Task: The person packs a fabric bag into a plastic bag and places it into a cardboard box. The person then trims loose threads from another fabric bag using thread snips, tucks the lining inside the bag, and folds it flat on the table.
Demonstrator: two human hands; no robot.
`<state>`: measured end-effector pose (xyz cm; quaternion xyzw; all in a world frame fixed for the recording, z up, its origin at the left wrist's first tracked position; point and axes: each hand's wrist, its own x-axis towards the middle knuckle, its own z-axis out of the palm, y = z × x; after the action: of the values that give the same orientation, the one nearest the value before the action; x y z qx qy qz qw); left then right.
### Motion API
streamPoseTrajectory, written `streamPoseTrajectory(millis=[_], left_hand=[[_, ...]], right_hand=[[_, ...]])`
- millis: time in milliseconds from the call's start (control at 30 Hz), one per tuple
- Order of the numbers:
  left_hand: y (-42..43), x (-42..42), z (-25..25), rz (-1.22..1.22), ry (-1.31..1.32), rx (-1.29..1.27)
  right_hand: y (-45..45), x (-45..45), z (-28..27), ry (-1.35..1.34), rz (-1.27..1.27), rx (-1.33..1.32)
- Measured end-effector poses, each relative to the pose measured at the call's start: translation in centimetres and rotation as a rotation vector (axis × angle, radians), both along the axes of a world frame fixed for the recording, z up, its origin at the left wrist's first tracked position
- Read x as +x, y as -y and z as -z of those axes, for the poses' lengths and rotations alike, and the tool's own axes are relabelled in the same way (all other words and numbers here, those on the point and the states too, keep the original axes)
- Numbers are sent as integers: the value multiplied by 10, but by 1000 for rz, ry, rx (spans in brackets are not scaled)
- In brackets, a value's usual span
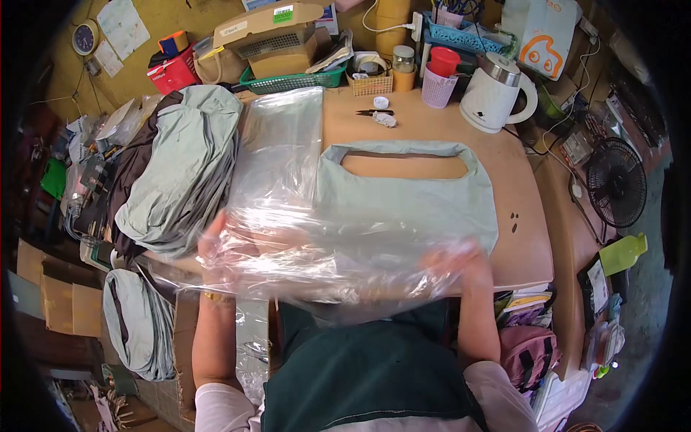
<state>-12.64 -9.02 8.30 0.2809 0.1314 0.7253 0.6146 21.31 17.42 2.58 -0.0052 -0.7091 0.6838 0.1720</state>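
Plastic sheeting (317, 252) was gripped in left hand (216, 248) and right hand (455, 261), pale-green fabric (410, 193) lay partly beneath toward one o'clock, cloth pile (183, 162) at ten o'clock.

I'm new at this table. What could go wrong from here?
The clear plastic hangs past the table, so it might slide off if the left hand or right hand loses its grip. It overlaps the pale green cloth, so a tug could crease that. The cloth pile beside the left hand might get knocked.
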Motion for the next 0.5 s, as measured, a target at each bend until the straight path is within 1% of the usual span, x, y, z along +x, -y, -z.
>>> streamPoseTrajectory(millis=[33,67,100,133,167,200,233,267,300,333,367,400,433,467,500], left_hand=[[2,4,-1,65,-381,-184],[2,10,-4,182,-910,-303],[0,19,-13,358,-1327,-329],[2,14,-9,307,-1235,-464],[7,11,-4,256,-1134,-598],[7,12,-3,-135,-861,-482],[7,13,-4,-504,-567,-352],[0,7,-10,-630,-345,-439],[-7,0,-17,-751,-119,-519],[-5,-5,-15,-588,64,-379],[-4,-9,-16,-585,62,-381],[-6,-13,-18,-213,139,-171],[-6,-12,-19,-29,183,-56],[-6,-10,-21,160,209,42],[0,1,-21,73,-225,-77]], right_hand=[[-3,0,1,-142,177,-99],[-10,-3,-1,-400,242,-528],[-10,-4,-4,-525,275,-750],[-10,-6,-7,-670,306,-953],[-3,-9,-10,-547,120,-1096],[2,-9,-10,-418,-69,-1228],[0,-6,3,-51,-116,-769],[4,-11,6,190,-256,-369],[10,-17,5,336,-435,88],[28,-34,-13,361,-703,477],[25,-30,-11,360,-699,474],[20,-23,-8,361,-638,165],[17,-21,-7,355,-568,-140],[16,-21,-8,354,-567,-139],[16,-21,-12,67,4,-433]])
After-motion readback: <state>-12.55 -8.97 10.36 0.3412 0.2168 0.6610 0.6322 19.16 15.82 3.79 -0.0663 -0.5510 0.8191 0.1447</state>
